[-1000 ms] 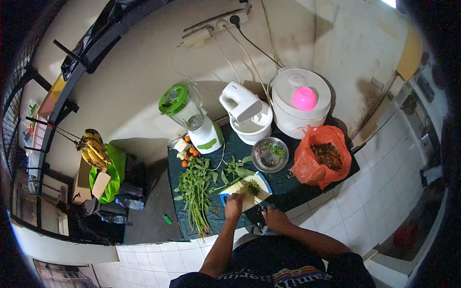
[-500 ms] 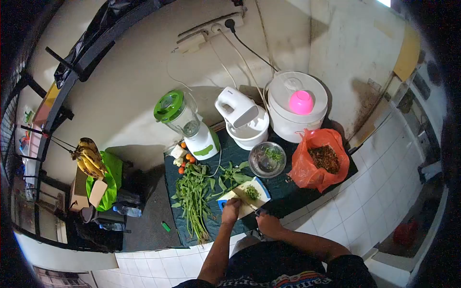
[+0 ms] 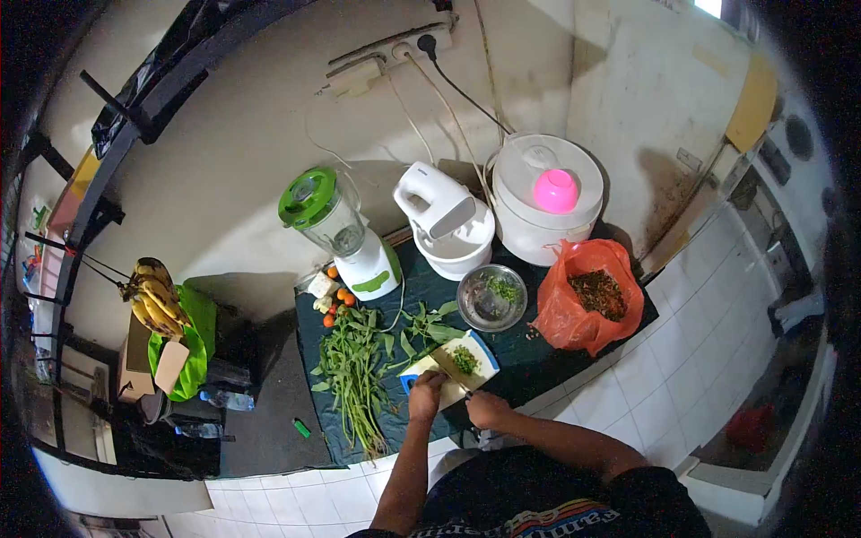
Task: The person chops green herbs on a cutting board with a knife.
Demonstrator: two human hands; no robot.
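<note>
A white cutting board [image 3: 484, 351] with blue edges lies near the front of the dark green cloth. On it sits a small pile of chopped greens [image 3: 465, 360]. My right hand [image 3: 487, 410] is closed around the dark handle of a knife, whose blade [image 3: 453, 377] slants across the board towards my left hand. At the board's left part my left hand [image 3: 428, 392] has its fingers curled down; what they hold is hidden. Leafy stalks [image 3: 354, 386] lie in a bundle left of the board. Behind it stands a steel bowl [image 3: 465, 314] containing some chopped greens.
A blender [image 3: 363, 264], a white hand mixer [image 3: 435, 199] on its bowl, and a large white round appliance [image 3: 543, 229] bearing a pink bowl [image 3: 556, 191] line the wall. A red plastic bag [image 3: 560, 309] stands right. Small tomatoes [image 3: 347, 297] lie near the blender.
The whole view has shifted slightly. My right hand has come a little nearer my left hand, and the knife blade's angle has changed. Both hands stay at the board.
</note>
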